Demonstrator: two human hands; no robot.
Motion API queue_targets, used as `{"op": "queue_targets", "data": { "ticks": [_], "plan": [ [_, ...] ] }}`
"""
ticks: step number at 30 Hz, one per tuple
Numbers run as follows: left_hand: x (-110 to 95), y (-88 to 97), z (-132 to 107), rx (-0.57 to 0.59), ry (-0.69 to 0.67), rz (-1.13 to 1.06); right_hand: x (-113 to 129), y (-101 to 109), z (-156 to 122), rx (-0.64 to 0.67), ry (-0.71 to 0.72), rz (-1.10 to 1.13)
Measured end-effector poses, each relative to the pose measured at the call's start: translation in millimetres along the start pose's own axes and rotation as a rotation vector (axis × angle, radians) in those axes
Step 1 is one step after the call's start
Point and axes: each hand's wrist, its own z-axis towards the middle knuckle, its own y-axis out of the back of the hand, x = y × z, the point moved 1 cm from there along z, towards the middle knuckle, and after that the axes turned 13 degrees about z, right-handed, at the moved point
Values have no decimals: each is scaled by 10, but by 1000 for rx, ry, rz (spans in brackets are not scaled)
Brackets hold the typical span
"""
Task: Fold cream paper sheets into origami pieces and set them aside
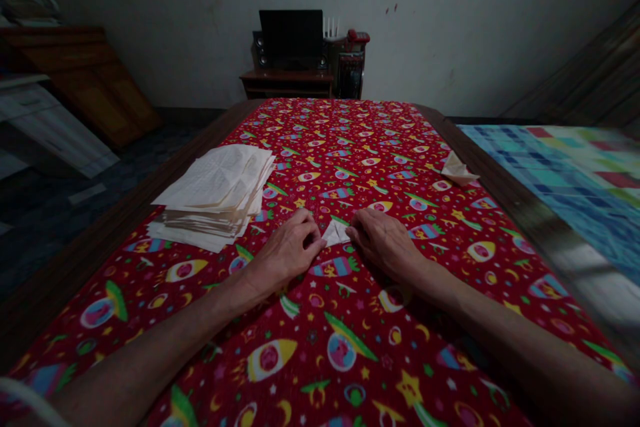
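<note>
A small folded piece of white paper [337,232], roughly triangular, lies on the red patterned cloth between my two hands. My left hand [295,240] pinches its left corner, fingers curled and thumb pressed in. On the opposite side, my right hand [383,240] grips the right corner with its fingers bent. Left of my left hand rests a thick stack of paper sheets [215,180], its edges uneven and the top sheet marked with faint print. Toward the right edge of the cloth sits a folded paper boat [459,170].
The red cloth [340,140] covers a long dark wooden table [210,130]. Beyond it stand a monitor [291,39] with speakers on a small desk [287,83]. Wooden cabinets [85,80] are at the left; a bed with a checkered cover [555,180] lies to the right.
</note>
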Motion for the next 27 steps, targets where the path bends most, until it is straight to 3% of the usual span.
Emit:
{"op": "queue_targets", "data": {
  "ticks": [6, 10, 13, 18, 27],
  "plan": [
    [-7, 11, -44, -27, 0, 56, 14, 3, 12, 22, -59, -11],
    [-75, 59, -68, -71, -181, 233, 28, 3, 6, 17, -46, -5],
    [-110, 79, -66, -4, -309, 379, 16, 0, -5, -2, -27, 24],
    [-124, 98, -61, 95, -369, 434, -16, -3, -17, -31, 13, 122],
    [-124, 135, -124, 207, -314, 377, -103, 15, -64, -31, 34, 155]
  ]
}}
